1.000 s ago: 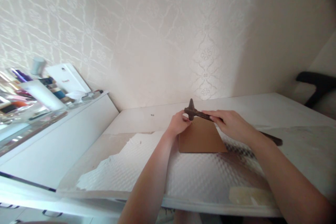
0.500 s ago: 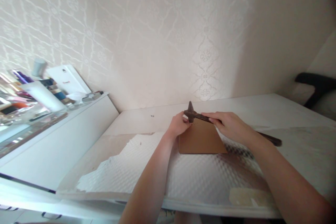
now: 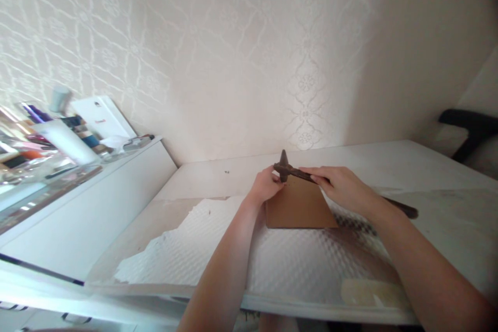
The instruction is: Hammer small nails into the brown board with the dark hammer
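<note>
My right hand is closed round the dark brown handle of a hammer. The handle's far end sticks out past my right forearm. The hammer head is over the far edge of a flat brown board, right beside the fingers of my left hand. Those fingers are pinched together at the board's far left corner. Whatever is between them is too small or hidden behind the hammer head. The board lies on a white quilted sheet.
The sheet covers part of a white table against a patterned wall. At the left, a white cabinet holds a white box and several small items. A black chair part stands at the right.
The hands, hammer and board keep nearly the same places. The whole view has shifted very slightly.
</note>
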Motion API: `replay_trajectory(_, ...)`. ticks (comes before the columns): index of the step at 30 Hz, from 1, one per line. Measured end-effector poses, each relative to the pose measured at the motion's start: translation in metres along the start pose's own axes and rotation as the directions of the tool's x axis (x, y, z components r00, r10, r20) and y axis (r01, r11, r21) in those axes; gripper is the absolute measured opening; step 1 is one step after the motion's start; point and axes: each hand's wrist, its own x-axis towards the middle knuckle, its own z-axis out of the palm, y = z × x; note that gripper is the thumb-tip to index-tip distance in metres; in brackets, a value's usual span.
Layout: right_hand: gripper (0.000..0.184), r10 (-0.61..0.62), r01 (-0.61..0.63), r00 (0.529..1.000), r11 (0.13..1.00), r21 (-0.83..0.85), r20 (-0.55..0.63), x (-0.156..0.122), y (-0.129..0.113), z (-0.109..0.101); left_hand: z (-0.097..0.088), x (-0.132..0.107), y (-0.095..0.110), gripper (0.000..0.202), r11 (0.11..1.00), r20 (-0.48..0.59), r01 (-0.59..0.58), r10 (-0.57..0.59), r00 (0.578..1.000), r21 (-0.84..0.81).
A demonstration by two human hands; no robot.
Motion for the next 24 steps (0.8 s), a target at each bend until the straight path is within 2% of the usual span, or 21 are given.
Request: replay_trajectory(24, 0.039, 0.009, -0.009, 1.000, 1.000, -0.015, -0.009, 0.0000, 0.0026, 0.0012, 0.0011, 0.0012, -0.0012, 0.033, 1.000, 0.011, -0.009, 0.010, 1.000, -0.014)
